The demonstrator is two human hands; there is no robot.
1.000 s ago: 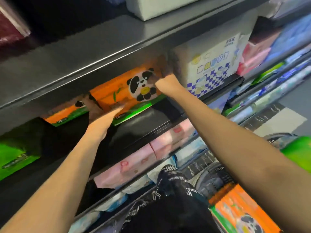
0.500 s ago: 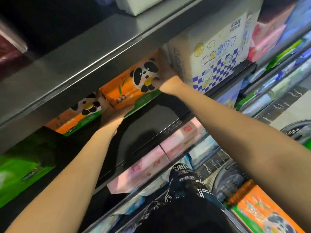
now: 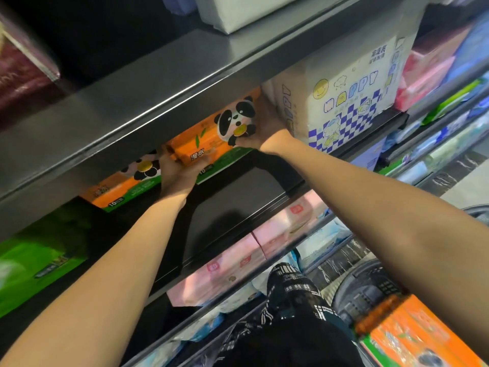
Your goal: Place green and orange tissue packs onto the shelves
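An orange and green tissue pack with a panda print (image 3: 209, 144) sits at the back of a dark shelf (image 3: 238, 207), under the shelf above. My left hand (image 3: 177, 176) grips its left end, fingers curled round the corner. My right hand (image 3: 267, 131) holds its right end, squeezed between the pack and a white "HAPPY" tissue bundle (image 3: 349, 102). A second panda pack (image 3: 124, 186) lies just left of the held one.
A green pack (image 3: 34, 266) stands at the shelf's left end. Pink packs (image 3: 238, 258) fill the shelf below. Another orange panda pack (image 3: 412, 340) lies in a grey basket (image 3: 370, 284) at lower right. Red and pink packs (image 3: 428, 72) are far right.
Both hands have closed on the ends of the panda pack, and it has come forward from under the upper shelf. The view has moved closer to the shelf.
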